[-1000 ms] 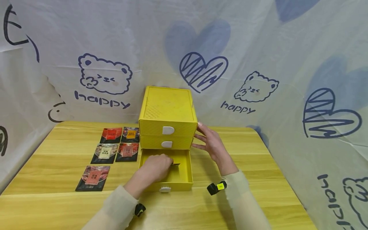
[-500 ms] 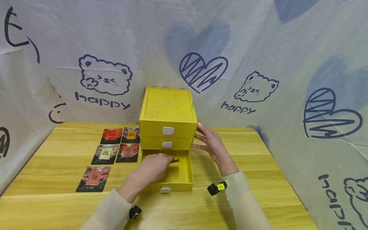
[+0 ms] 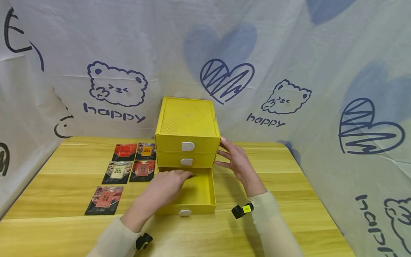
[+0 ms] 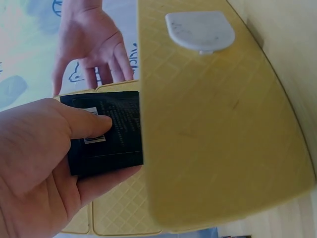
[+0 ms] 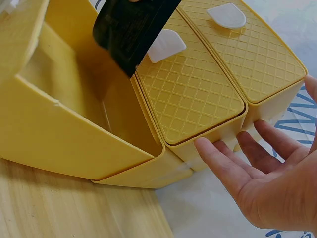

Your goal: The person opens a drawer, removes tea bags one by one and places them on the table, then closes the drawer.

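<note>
My left hand [image 3: 167, 187] is above the pulled-out bottom drawer [image 3: 200, 198] of a yellow three-drawer box [image 3: 189, 116]. It pinches a dark food packet [image 4: 124, 134] between thumb and fingers, its printed back with a barcode showing in the left wrist view. In the head view the hand hides most of this packet [image 3: 193, 176]. The right wrist view has the packet [image 5: 130, 34] tilted over the drawer opening. My right hand [image 3: 237, 160], fingers spread and fairly straight, rests its fingertips against the box's right side.
Several food packets lie flat left of the box, among them a red one [image 3: 124, 151], an orange-labelled one [image 3: 146, 151] and a nearer pink-labelled one [image 3: 104, 200]. The upper two drawers [image 3: 170, 159] are closed. A printed cloth [image 3: 173, 46] hangs behind the wooden table [image 3: 273, 171].
My left hand has risen and drawn back to the left with the packet, coming up out of the bottom drawer. My right hand has stayed at the box's side.
</note>
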A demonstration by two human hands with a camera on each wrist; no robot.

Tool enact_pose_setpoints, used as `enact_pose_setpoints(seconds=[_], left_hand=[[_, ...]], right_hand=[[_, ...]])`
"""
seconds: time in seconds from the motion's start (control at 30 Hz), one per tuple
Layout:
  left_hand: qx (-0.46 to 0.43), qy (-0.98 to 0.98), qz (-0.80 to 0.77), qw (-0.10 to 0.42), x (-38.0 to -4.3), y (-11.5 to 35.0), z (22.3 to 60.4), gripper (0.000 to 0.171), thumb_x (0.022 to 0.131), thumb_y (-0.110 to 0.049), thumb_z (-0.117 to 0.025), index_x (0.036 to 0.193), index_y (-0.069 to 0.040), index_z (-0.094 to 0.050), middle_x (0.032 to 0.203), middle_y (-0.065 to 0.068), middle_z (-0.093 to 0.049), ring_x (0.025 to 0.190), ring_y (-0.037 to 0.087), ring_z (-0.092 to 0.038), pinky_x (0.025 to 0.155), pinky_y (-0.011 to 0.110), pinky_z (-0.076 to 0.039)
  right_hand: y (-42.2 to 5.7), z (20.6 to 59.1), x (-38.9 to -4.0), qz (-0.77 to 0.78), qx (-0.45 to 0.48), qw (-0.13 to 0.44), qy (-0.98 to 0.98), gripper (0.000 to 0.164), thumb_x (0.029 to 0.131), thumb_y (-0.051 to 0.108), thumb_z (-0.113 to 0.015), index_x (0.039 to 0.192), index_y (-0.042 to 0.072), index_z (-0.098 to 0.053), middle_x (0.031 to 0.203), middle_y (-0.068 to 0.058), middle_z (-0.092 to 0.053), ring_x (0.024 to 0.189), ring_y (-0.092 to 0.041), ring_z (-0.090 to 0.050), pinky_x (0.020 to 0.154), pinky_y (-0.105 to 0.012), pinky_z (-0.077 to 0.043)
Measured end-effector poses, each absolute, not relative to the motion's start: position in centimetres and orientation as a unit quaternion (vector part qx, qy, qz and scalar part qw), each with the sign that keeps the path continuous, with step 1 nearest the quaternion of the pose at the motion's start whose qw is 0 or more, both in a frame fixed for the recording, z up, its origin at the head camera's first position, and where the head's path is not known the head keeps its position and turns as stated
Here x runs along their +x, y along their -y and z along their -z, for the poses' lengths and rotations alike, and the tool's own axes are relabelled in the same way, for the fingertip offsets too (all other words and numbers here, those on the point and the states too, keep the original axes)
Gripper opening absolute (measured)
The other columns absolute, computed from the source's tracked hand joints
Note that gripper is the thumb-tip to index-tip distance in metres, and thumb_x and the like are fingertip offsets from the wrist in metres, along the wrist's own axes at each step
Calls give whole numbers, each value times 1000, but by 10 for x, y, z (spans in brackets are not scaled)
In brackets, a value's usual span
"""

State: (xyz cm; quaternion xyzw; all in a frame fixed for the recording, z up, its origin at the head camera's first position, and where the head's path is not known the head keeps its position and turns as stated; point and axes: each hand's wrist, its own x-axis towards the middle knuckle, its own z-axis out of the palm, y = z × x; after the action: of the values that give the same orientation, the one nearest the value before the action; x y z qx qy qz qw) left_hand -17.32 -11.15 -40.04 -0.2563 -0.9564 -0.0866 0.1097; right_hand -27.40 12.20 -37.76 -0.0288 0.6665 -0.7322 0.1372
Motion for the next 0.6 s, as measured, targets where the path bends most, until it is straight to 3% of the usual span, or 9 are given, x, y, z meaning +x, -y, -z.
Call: enact_pose_setpoints(seconds=[0.23, 0.47, 0.6], left_hand=[[-260, 949, 85, 155, -166, 124, 392, 37, 88, -5, -60, 121, -20, -64, 108, -5, -69, 74, 12, -66, 50, 26, -49], [-258, 941, 101, 194, -157, 140, 382, 43, 82, 3, -63, 120, -16, -63, 109, 1, -69, 64, 15, -63, 43, 24, -44], [-260, 933, 109, 225, -154, 151, 377, 40, 84, 5, -62, 120, -13, -61, 109, 3, -69, 68, 16, -65, 49, 29, -50]], right_hand=[[-122, 378, -274, 729, -29, 138, -670, 72, 76, 60, -68, 131, 14, -56, 137, 0, -51, 121, -24, -53, 87, -49, -51], [-123, 377, -274, 729, -32, 139, -670, 72, 77, 60, -67, 131, 14, -55, 137, 0, -51, 121, -24, -53, 87, -49, -51], [-122, 377, -273, 730, -33, 138, -669, 72, 76, 60, -68, 131, 15, -55, 137, 0, -51, 121, -24, -53, 88, -50, -50]])
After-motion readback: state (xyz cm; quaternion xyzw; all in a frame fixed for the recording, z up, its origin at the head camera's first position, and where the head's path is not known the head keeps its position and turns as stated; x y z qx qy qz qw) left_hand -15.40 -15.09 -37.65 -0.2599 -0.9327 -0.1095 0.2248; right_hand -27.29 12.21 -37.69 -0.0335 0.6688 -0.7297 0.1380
